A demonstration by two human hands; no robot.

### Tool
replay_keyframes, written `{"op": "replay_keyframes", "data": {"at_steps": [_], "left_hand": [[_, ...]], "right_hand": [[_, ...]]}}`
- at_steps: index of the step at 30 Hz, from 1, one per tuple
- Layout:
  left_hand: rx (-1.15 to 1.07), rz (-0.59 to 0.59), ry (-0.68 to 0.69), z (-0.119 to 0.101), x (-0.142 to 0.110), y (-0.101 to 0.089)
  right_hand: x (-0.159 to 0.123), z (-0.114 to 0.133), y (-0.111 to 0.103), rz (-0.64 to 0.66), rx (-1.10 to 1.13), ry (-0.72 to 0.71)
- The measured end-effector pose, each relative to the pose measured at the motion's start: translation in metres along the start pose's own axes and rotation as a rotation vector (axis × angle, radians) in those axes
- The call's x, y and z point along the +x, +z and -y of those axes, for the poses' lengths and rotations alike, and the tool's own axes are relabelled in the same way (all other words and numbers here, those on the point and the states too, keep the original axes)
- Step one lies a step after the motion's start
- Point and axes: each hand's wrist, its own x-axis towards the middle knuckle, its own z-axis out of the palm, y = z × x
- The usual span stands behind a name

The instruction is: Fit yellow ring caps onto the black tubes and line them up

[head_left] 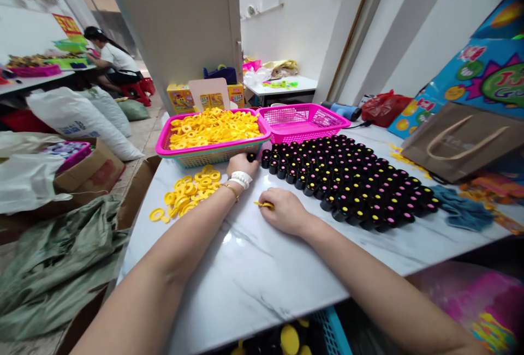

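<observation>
Bare forearms come in from the lower corners, the left one (164,268) and the right one (352,262), over the marbled table (254,284). At far left, white sacks (77,120) and a crumpled green sheet (45,268) lie off the table, beside its left edge. Just inside that edge, loose yellow rings (184,197) spread in a low heap, in front of a pink-rimmed basket (172,150) piled with more yellow pieces. The left hand (242,166) is near that basket's front right corner, its fingers curled round a black cylinder (251,157); how tightly, I cannot tell. Below, a blue crate (336,333) sits under the near edge. Nearer the camera, the right hand (284,210) rests low over the table, fingers folded together, pinching a small yellow piece (265,204) that juts out leftward. Between hands and near edge runs a broad strip of tabletop, leaving the wrists room. A second pink basket (303,120) stands behind. Rightward, a dense block of black cylinders (344,175) bounds the right hand's space, then a blue cloth (466,210) and a brown paper bag (462,142).
</observation>
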Motion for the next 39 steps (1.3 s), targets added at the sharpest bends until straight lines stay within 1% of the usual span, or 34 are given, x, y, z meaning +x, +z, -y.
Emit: {"op": "replay_keyframes", "data": {"at_steps": [1, 3, 6, 8, 9, 11, 13, 15, 19, 21, 23, 25, 26, 28, 30, 31, 32, 35, 39], "left_hand": [[0.001, 0.001, 0.01, 0.001, -0.009, -0.004], [-0.011, 0.023, 0.054, 0.005, -0.037, -0.014], [-0.112, 0.069, 0.179, 0.021, -0.097, -0.03], [-0.204, 0.076, 0.262, 0.033, -0.138, -0.04], [-0.238, 0.072, 0.292, 0.038, -0.156, -0.044], [-0.285, 0.065, 0.335, 0.047, -0.182, -0.049], [-0.308, 0.072, 0.343, 0.052, -0.194, -0.049], [-0.296, 0.105, 0.323, 0.054, -0.196, -0.048], [-0.2, 0.207, 0.266, 0.053, -0.189, -0.049], [-0.183, 0.232, 0.247, 0.052, -0.186, -0.05], [-0.183, 0.241, 0.23, 0.052, -0.185, -0.051], [-0.182, 0.253, 0.217, 0.051, -0.184, -0.052], [-0.18, 0.261, 0.214, 0.05, -0.184, -0.052], [-0.174, 0.274, 0.219, 0.05, -0.183, -0.052], [-0.164, 0.273, 0.235, 0.049, -0.183, -0.051], [-0.159, 0.268, 0.242, 0.049, -0.183, -0.05], [-0.155, 0.263, 0.249, 0.05, -0.183, -0.049], [-0.153, 0.253, 0.261, 0.05, -0.184, -0.048], [-0.152, 0.242, 0.264, 0.05, -0.185, -0.049]], "right_hand": [[0.0, -0.001, -0.001, -0.014, 0.047, 0.027], [0.0, -0.002, -0.005, -0.065, 0.13, 0.076], [-0.003, -0.003, -0.015, -0.234, 0.194, 0.096], [-0.007, -0.003, -0.021, -0.343, 0.237, 0.102], [-0.009, -0.003, -0.024, -0.377, 0.274, 0.117], [-0.012, -0.002, -0.027, -0.384, 0.382, 0.146], [-0.013, 0.0, -0.026, -0.355, 0.489, 0.159], [-0.013, 0.002, -0.023, -0.298, 0.545, 0.144], [-0.012, 0.005, -0.018, -0.163, 0.535, 0.09], [-0.012, 0.005, -0.017, -0.129, 0.54, 0.084], [-0.012, 0.005, -0.019, -0.113, 0.618, 0.114], [-0.013, 0.005, -0.021, -0.073, 0.761, 0.16], [-0.013, 0.006, -0.022, -0.031, 0.835, 0.175], [-0.014, 0.009, -0.022, 0.112, 0.923, 0.178], [-0.015, 0.013, -0.019, 0.255, 0.923, 0.182], [-0.015, 0.016, -0.017, 0.302, 0.912, 0.204], [-0.015, 0.018, -0.014, 0.324, 0.907, 0.236], [-0.015, 0.023, -0.008, 0.316, 0.932, 0.328], [-0.016, 0.024, -0.004, 0.321, 0.973, 0.341]]}}
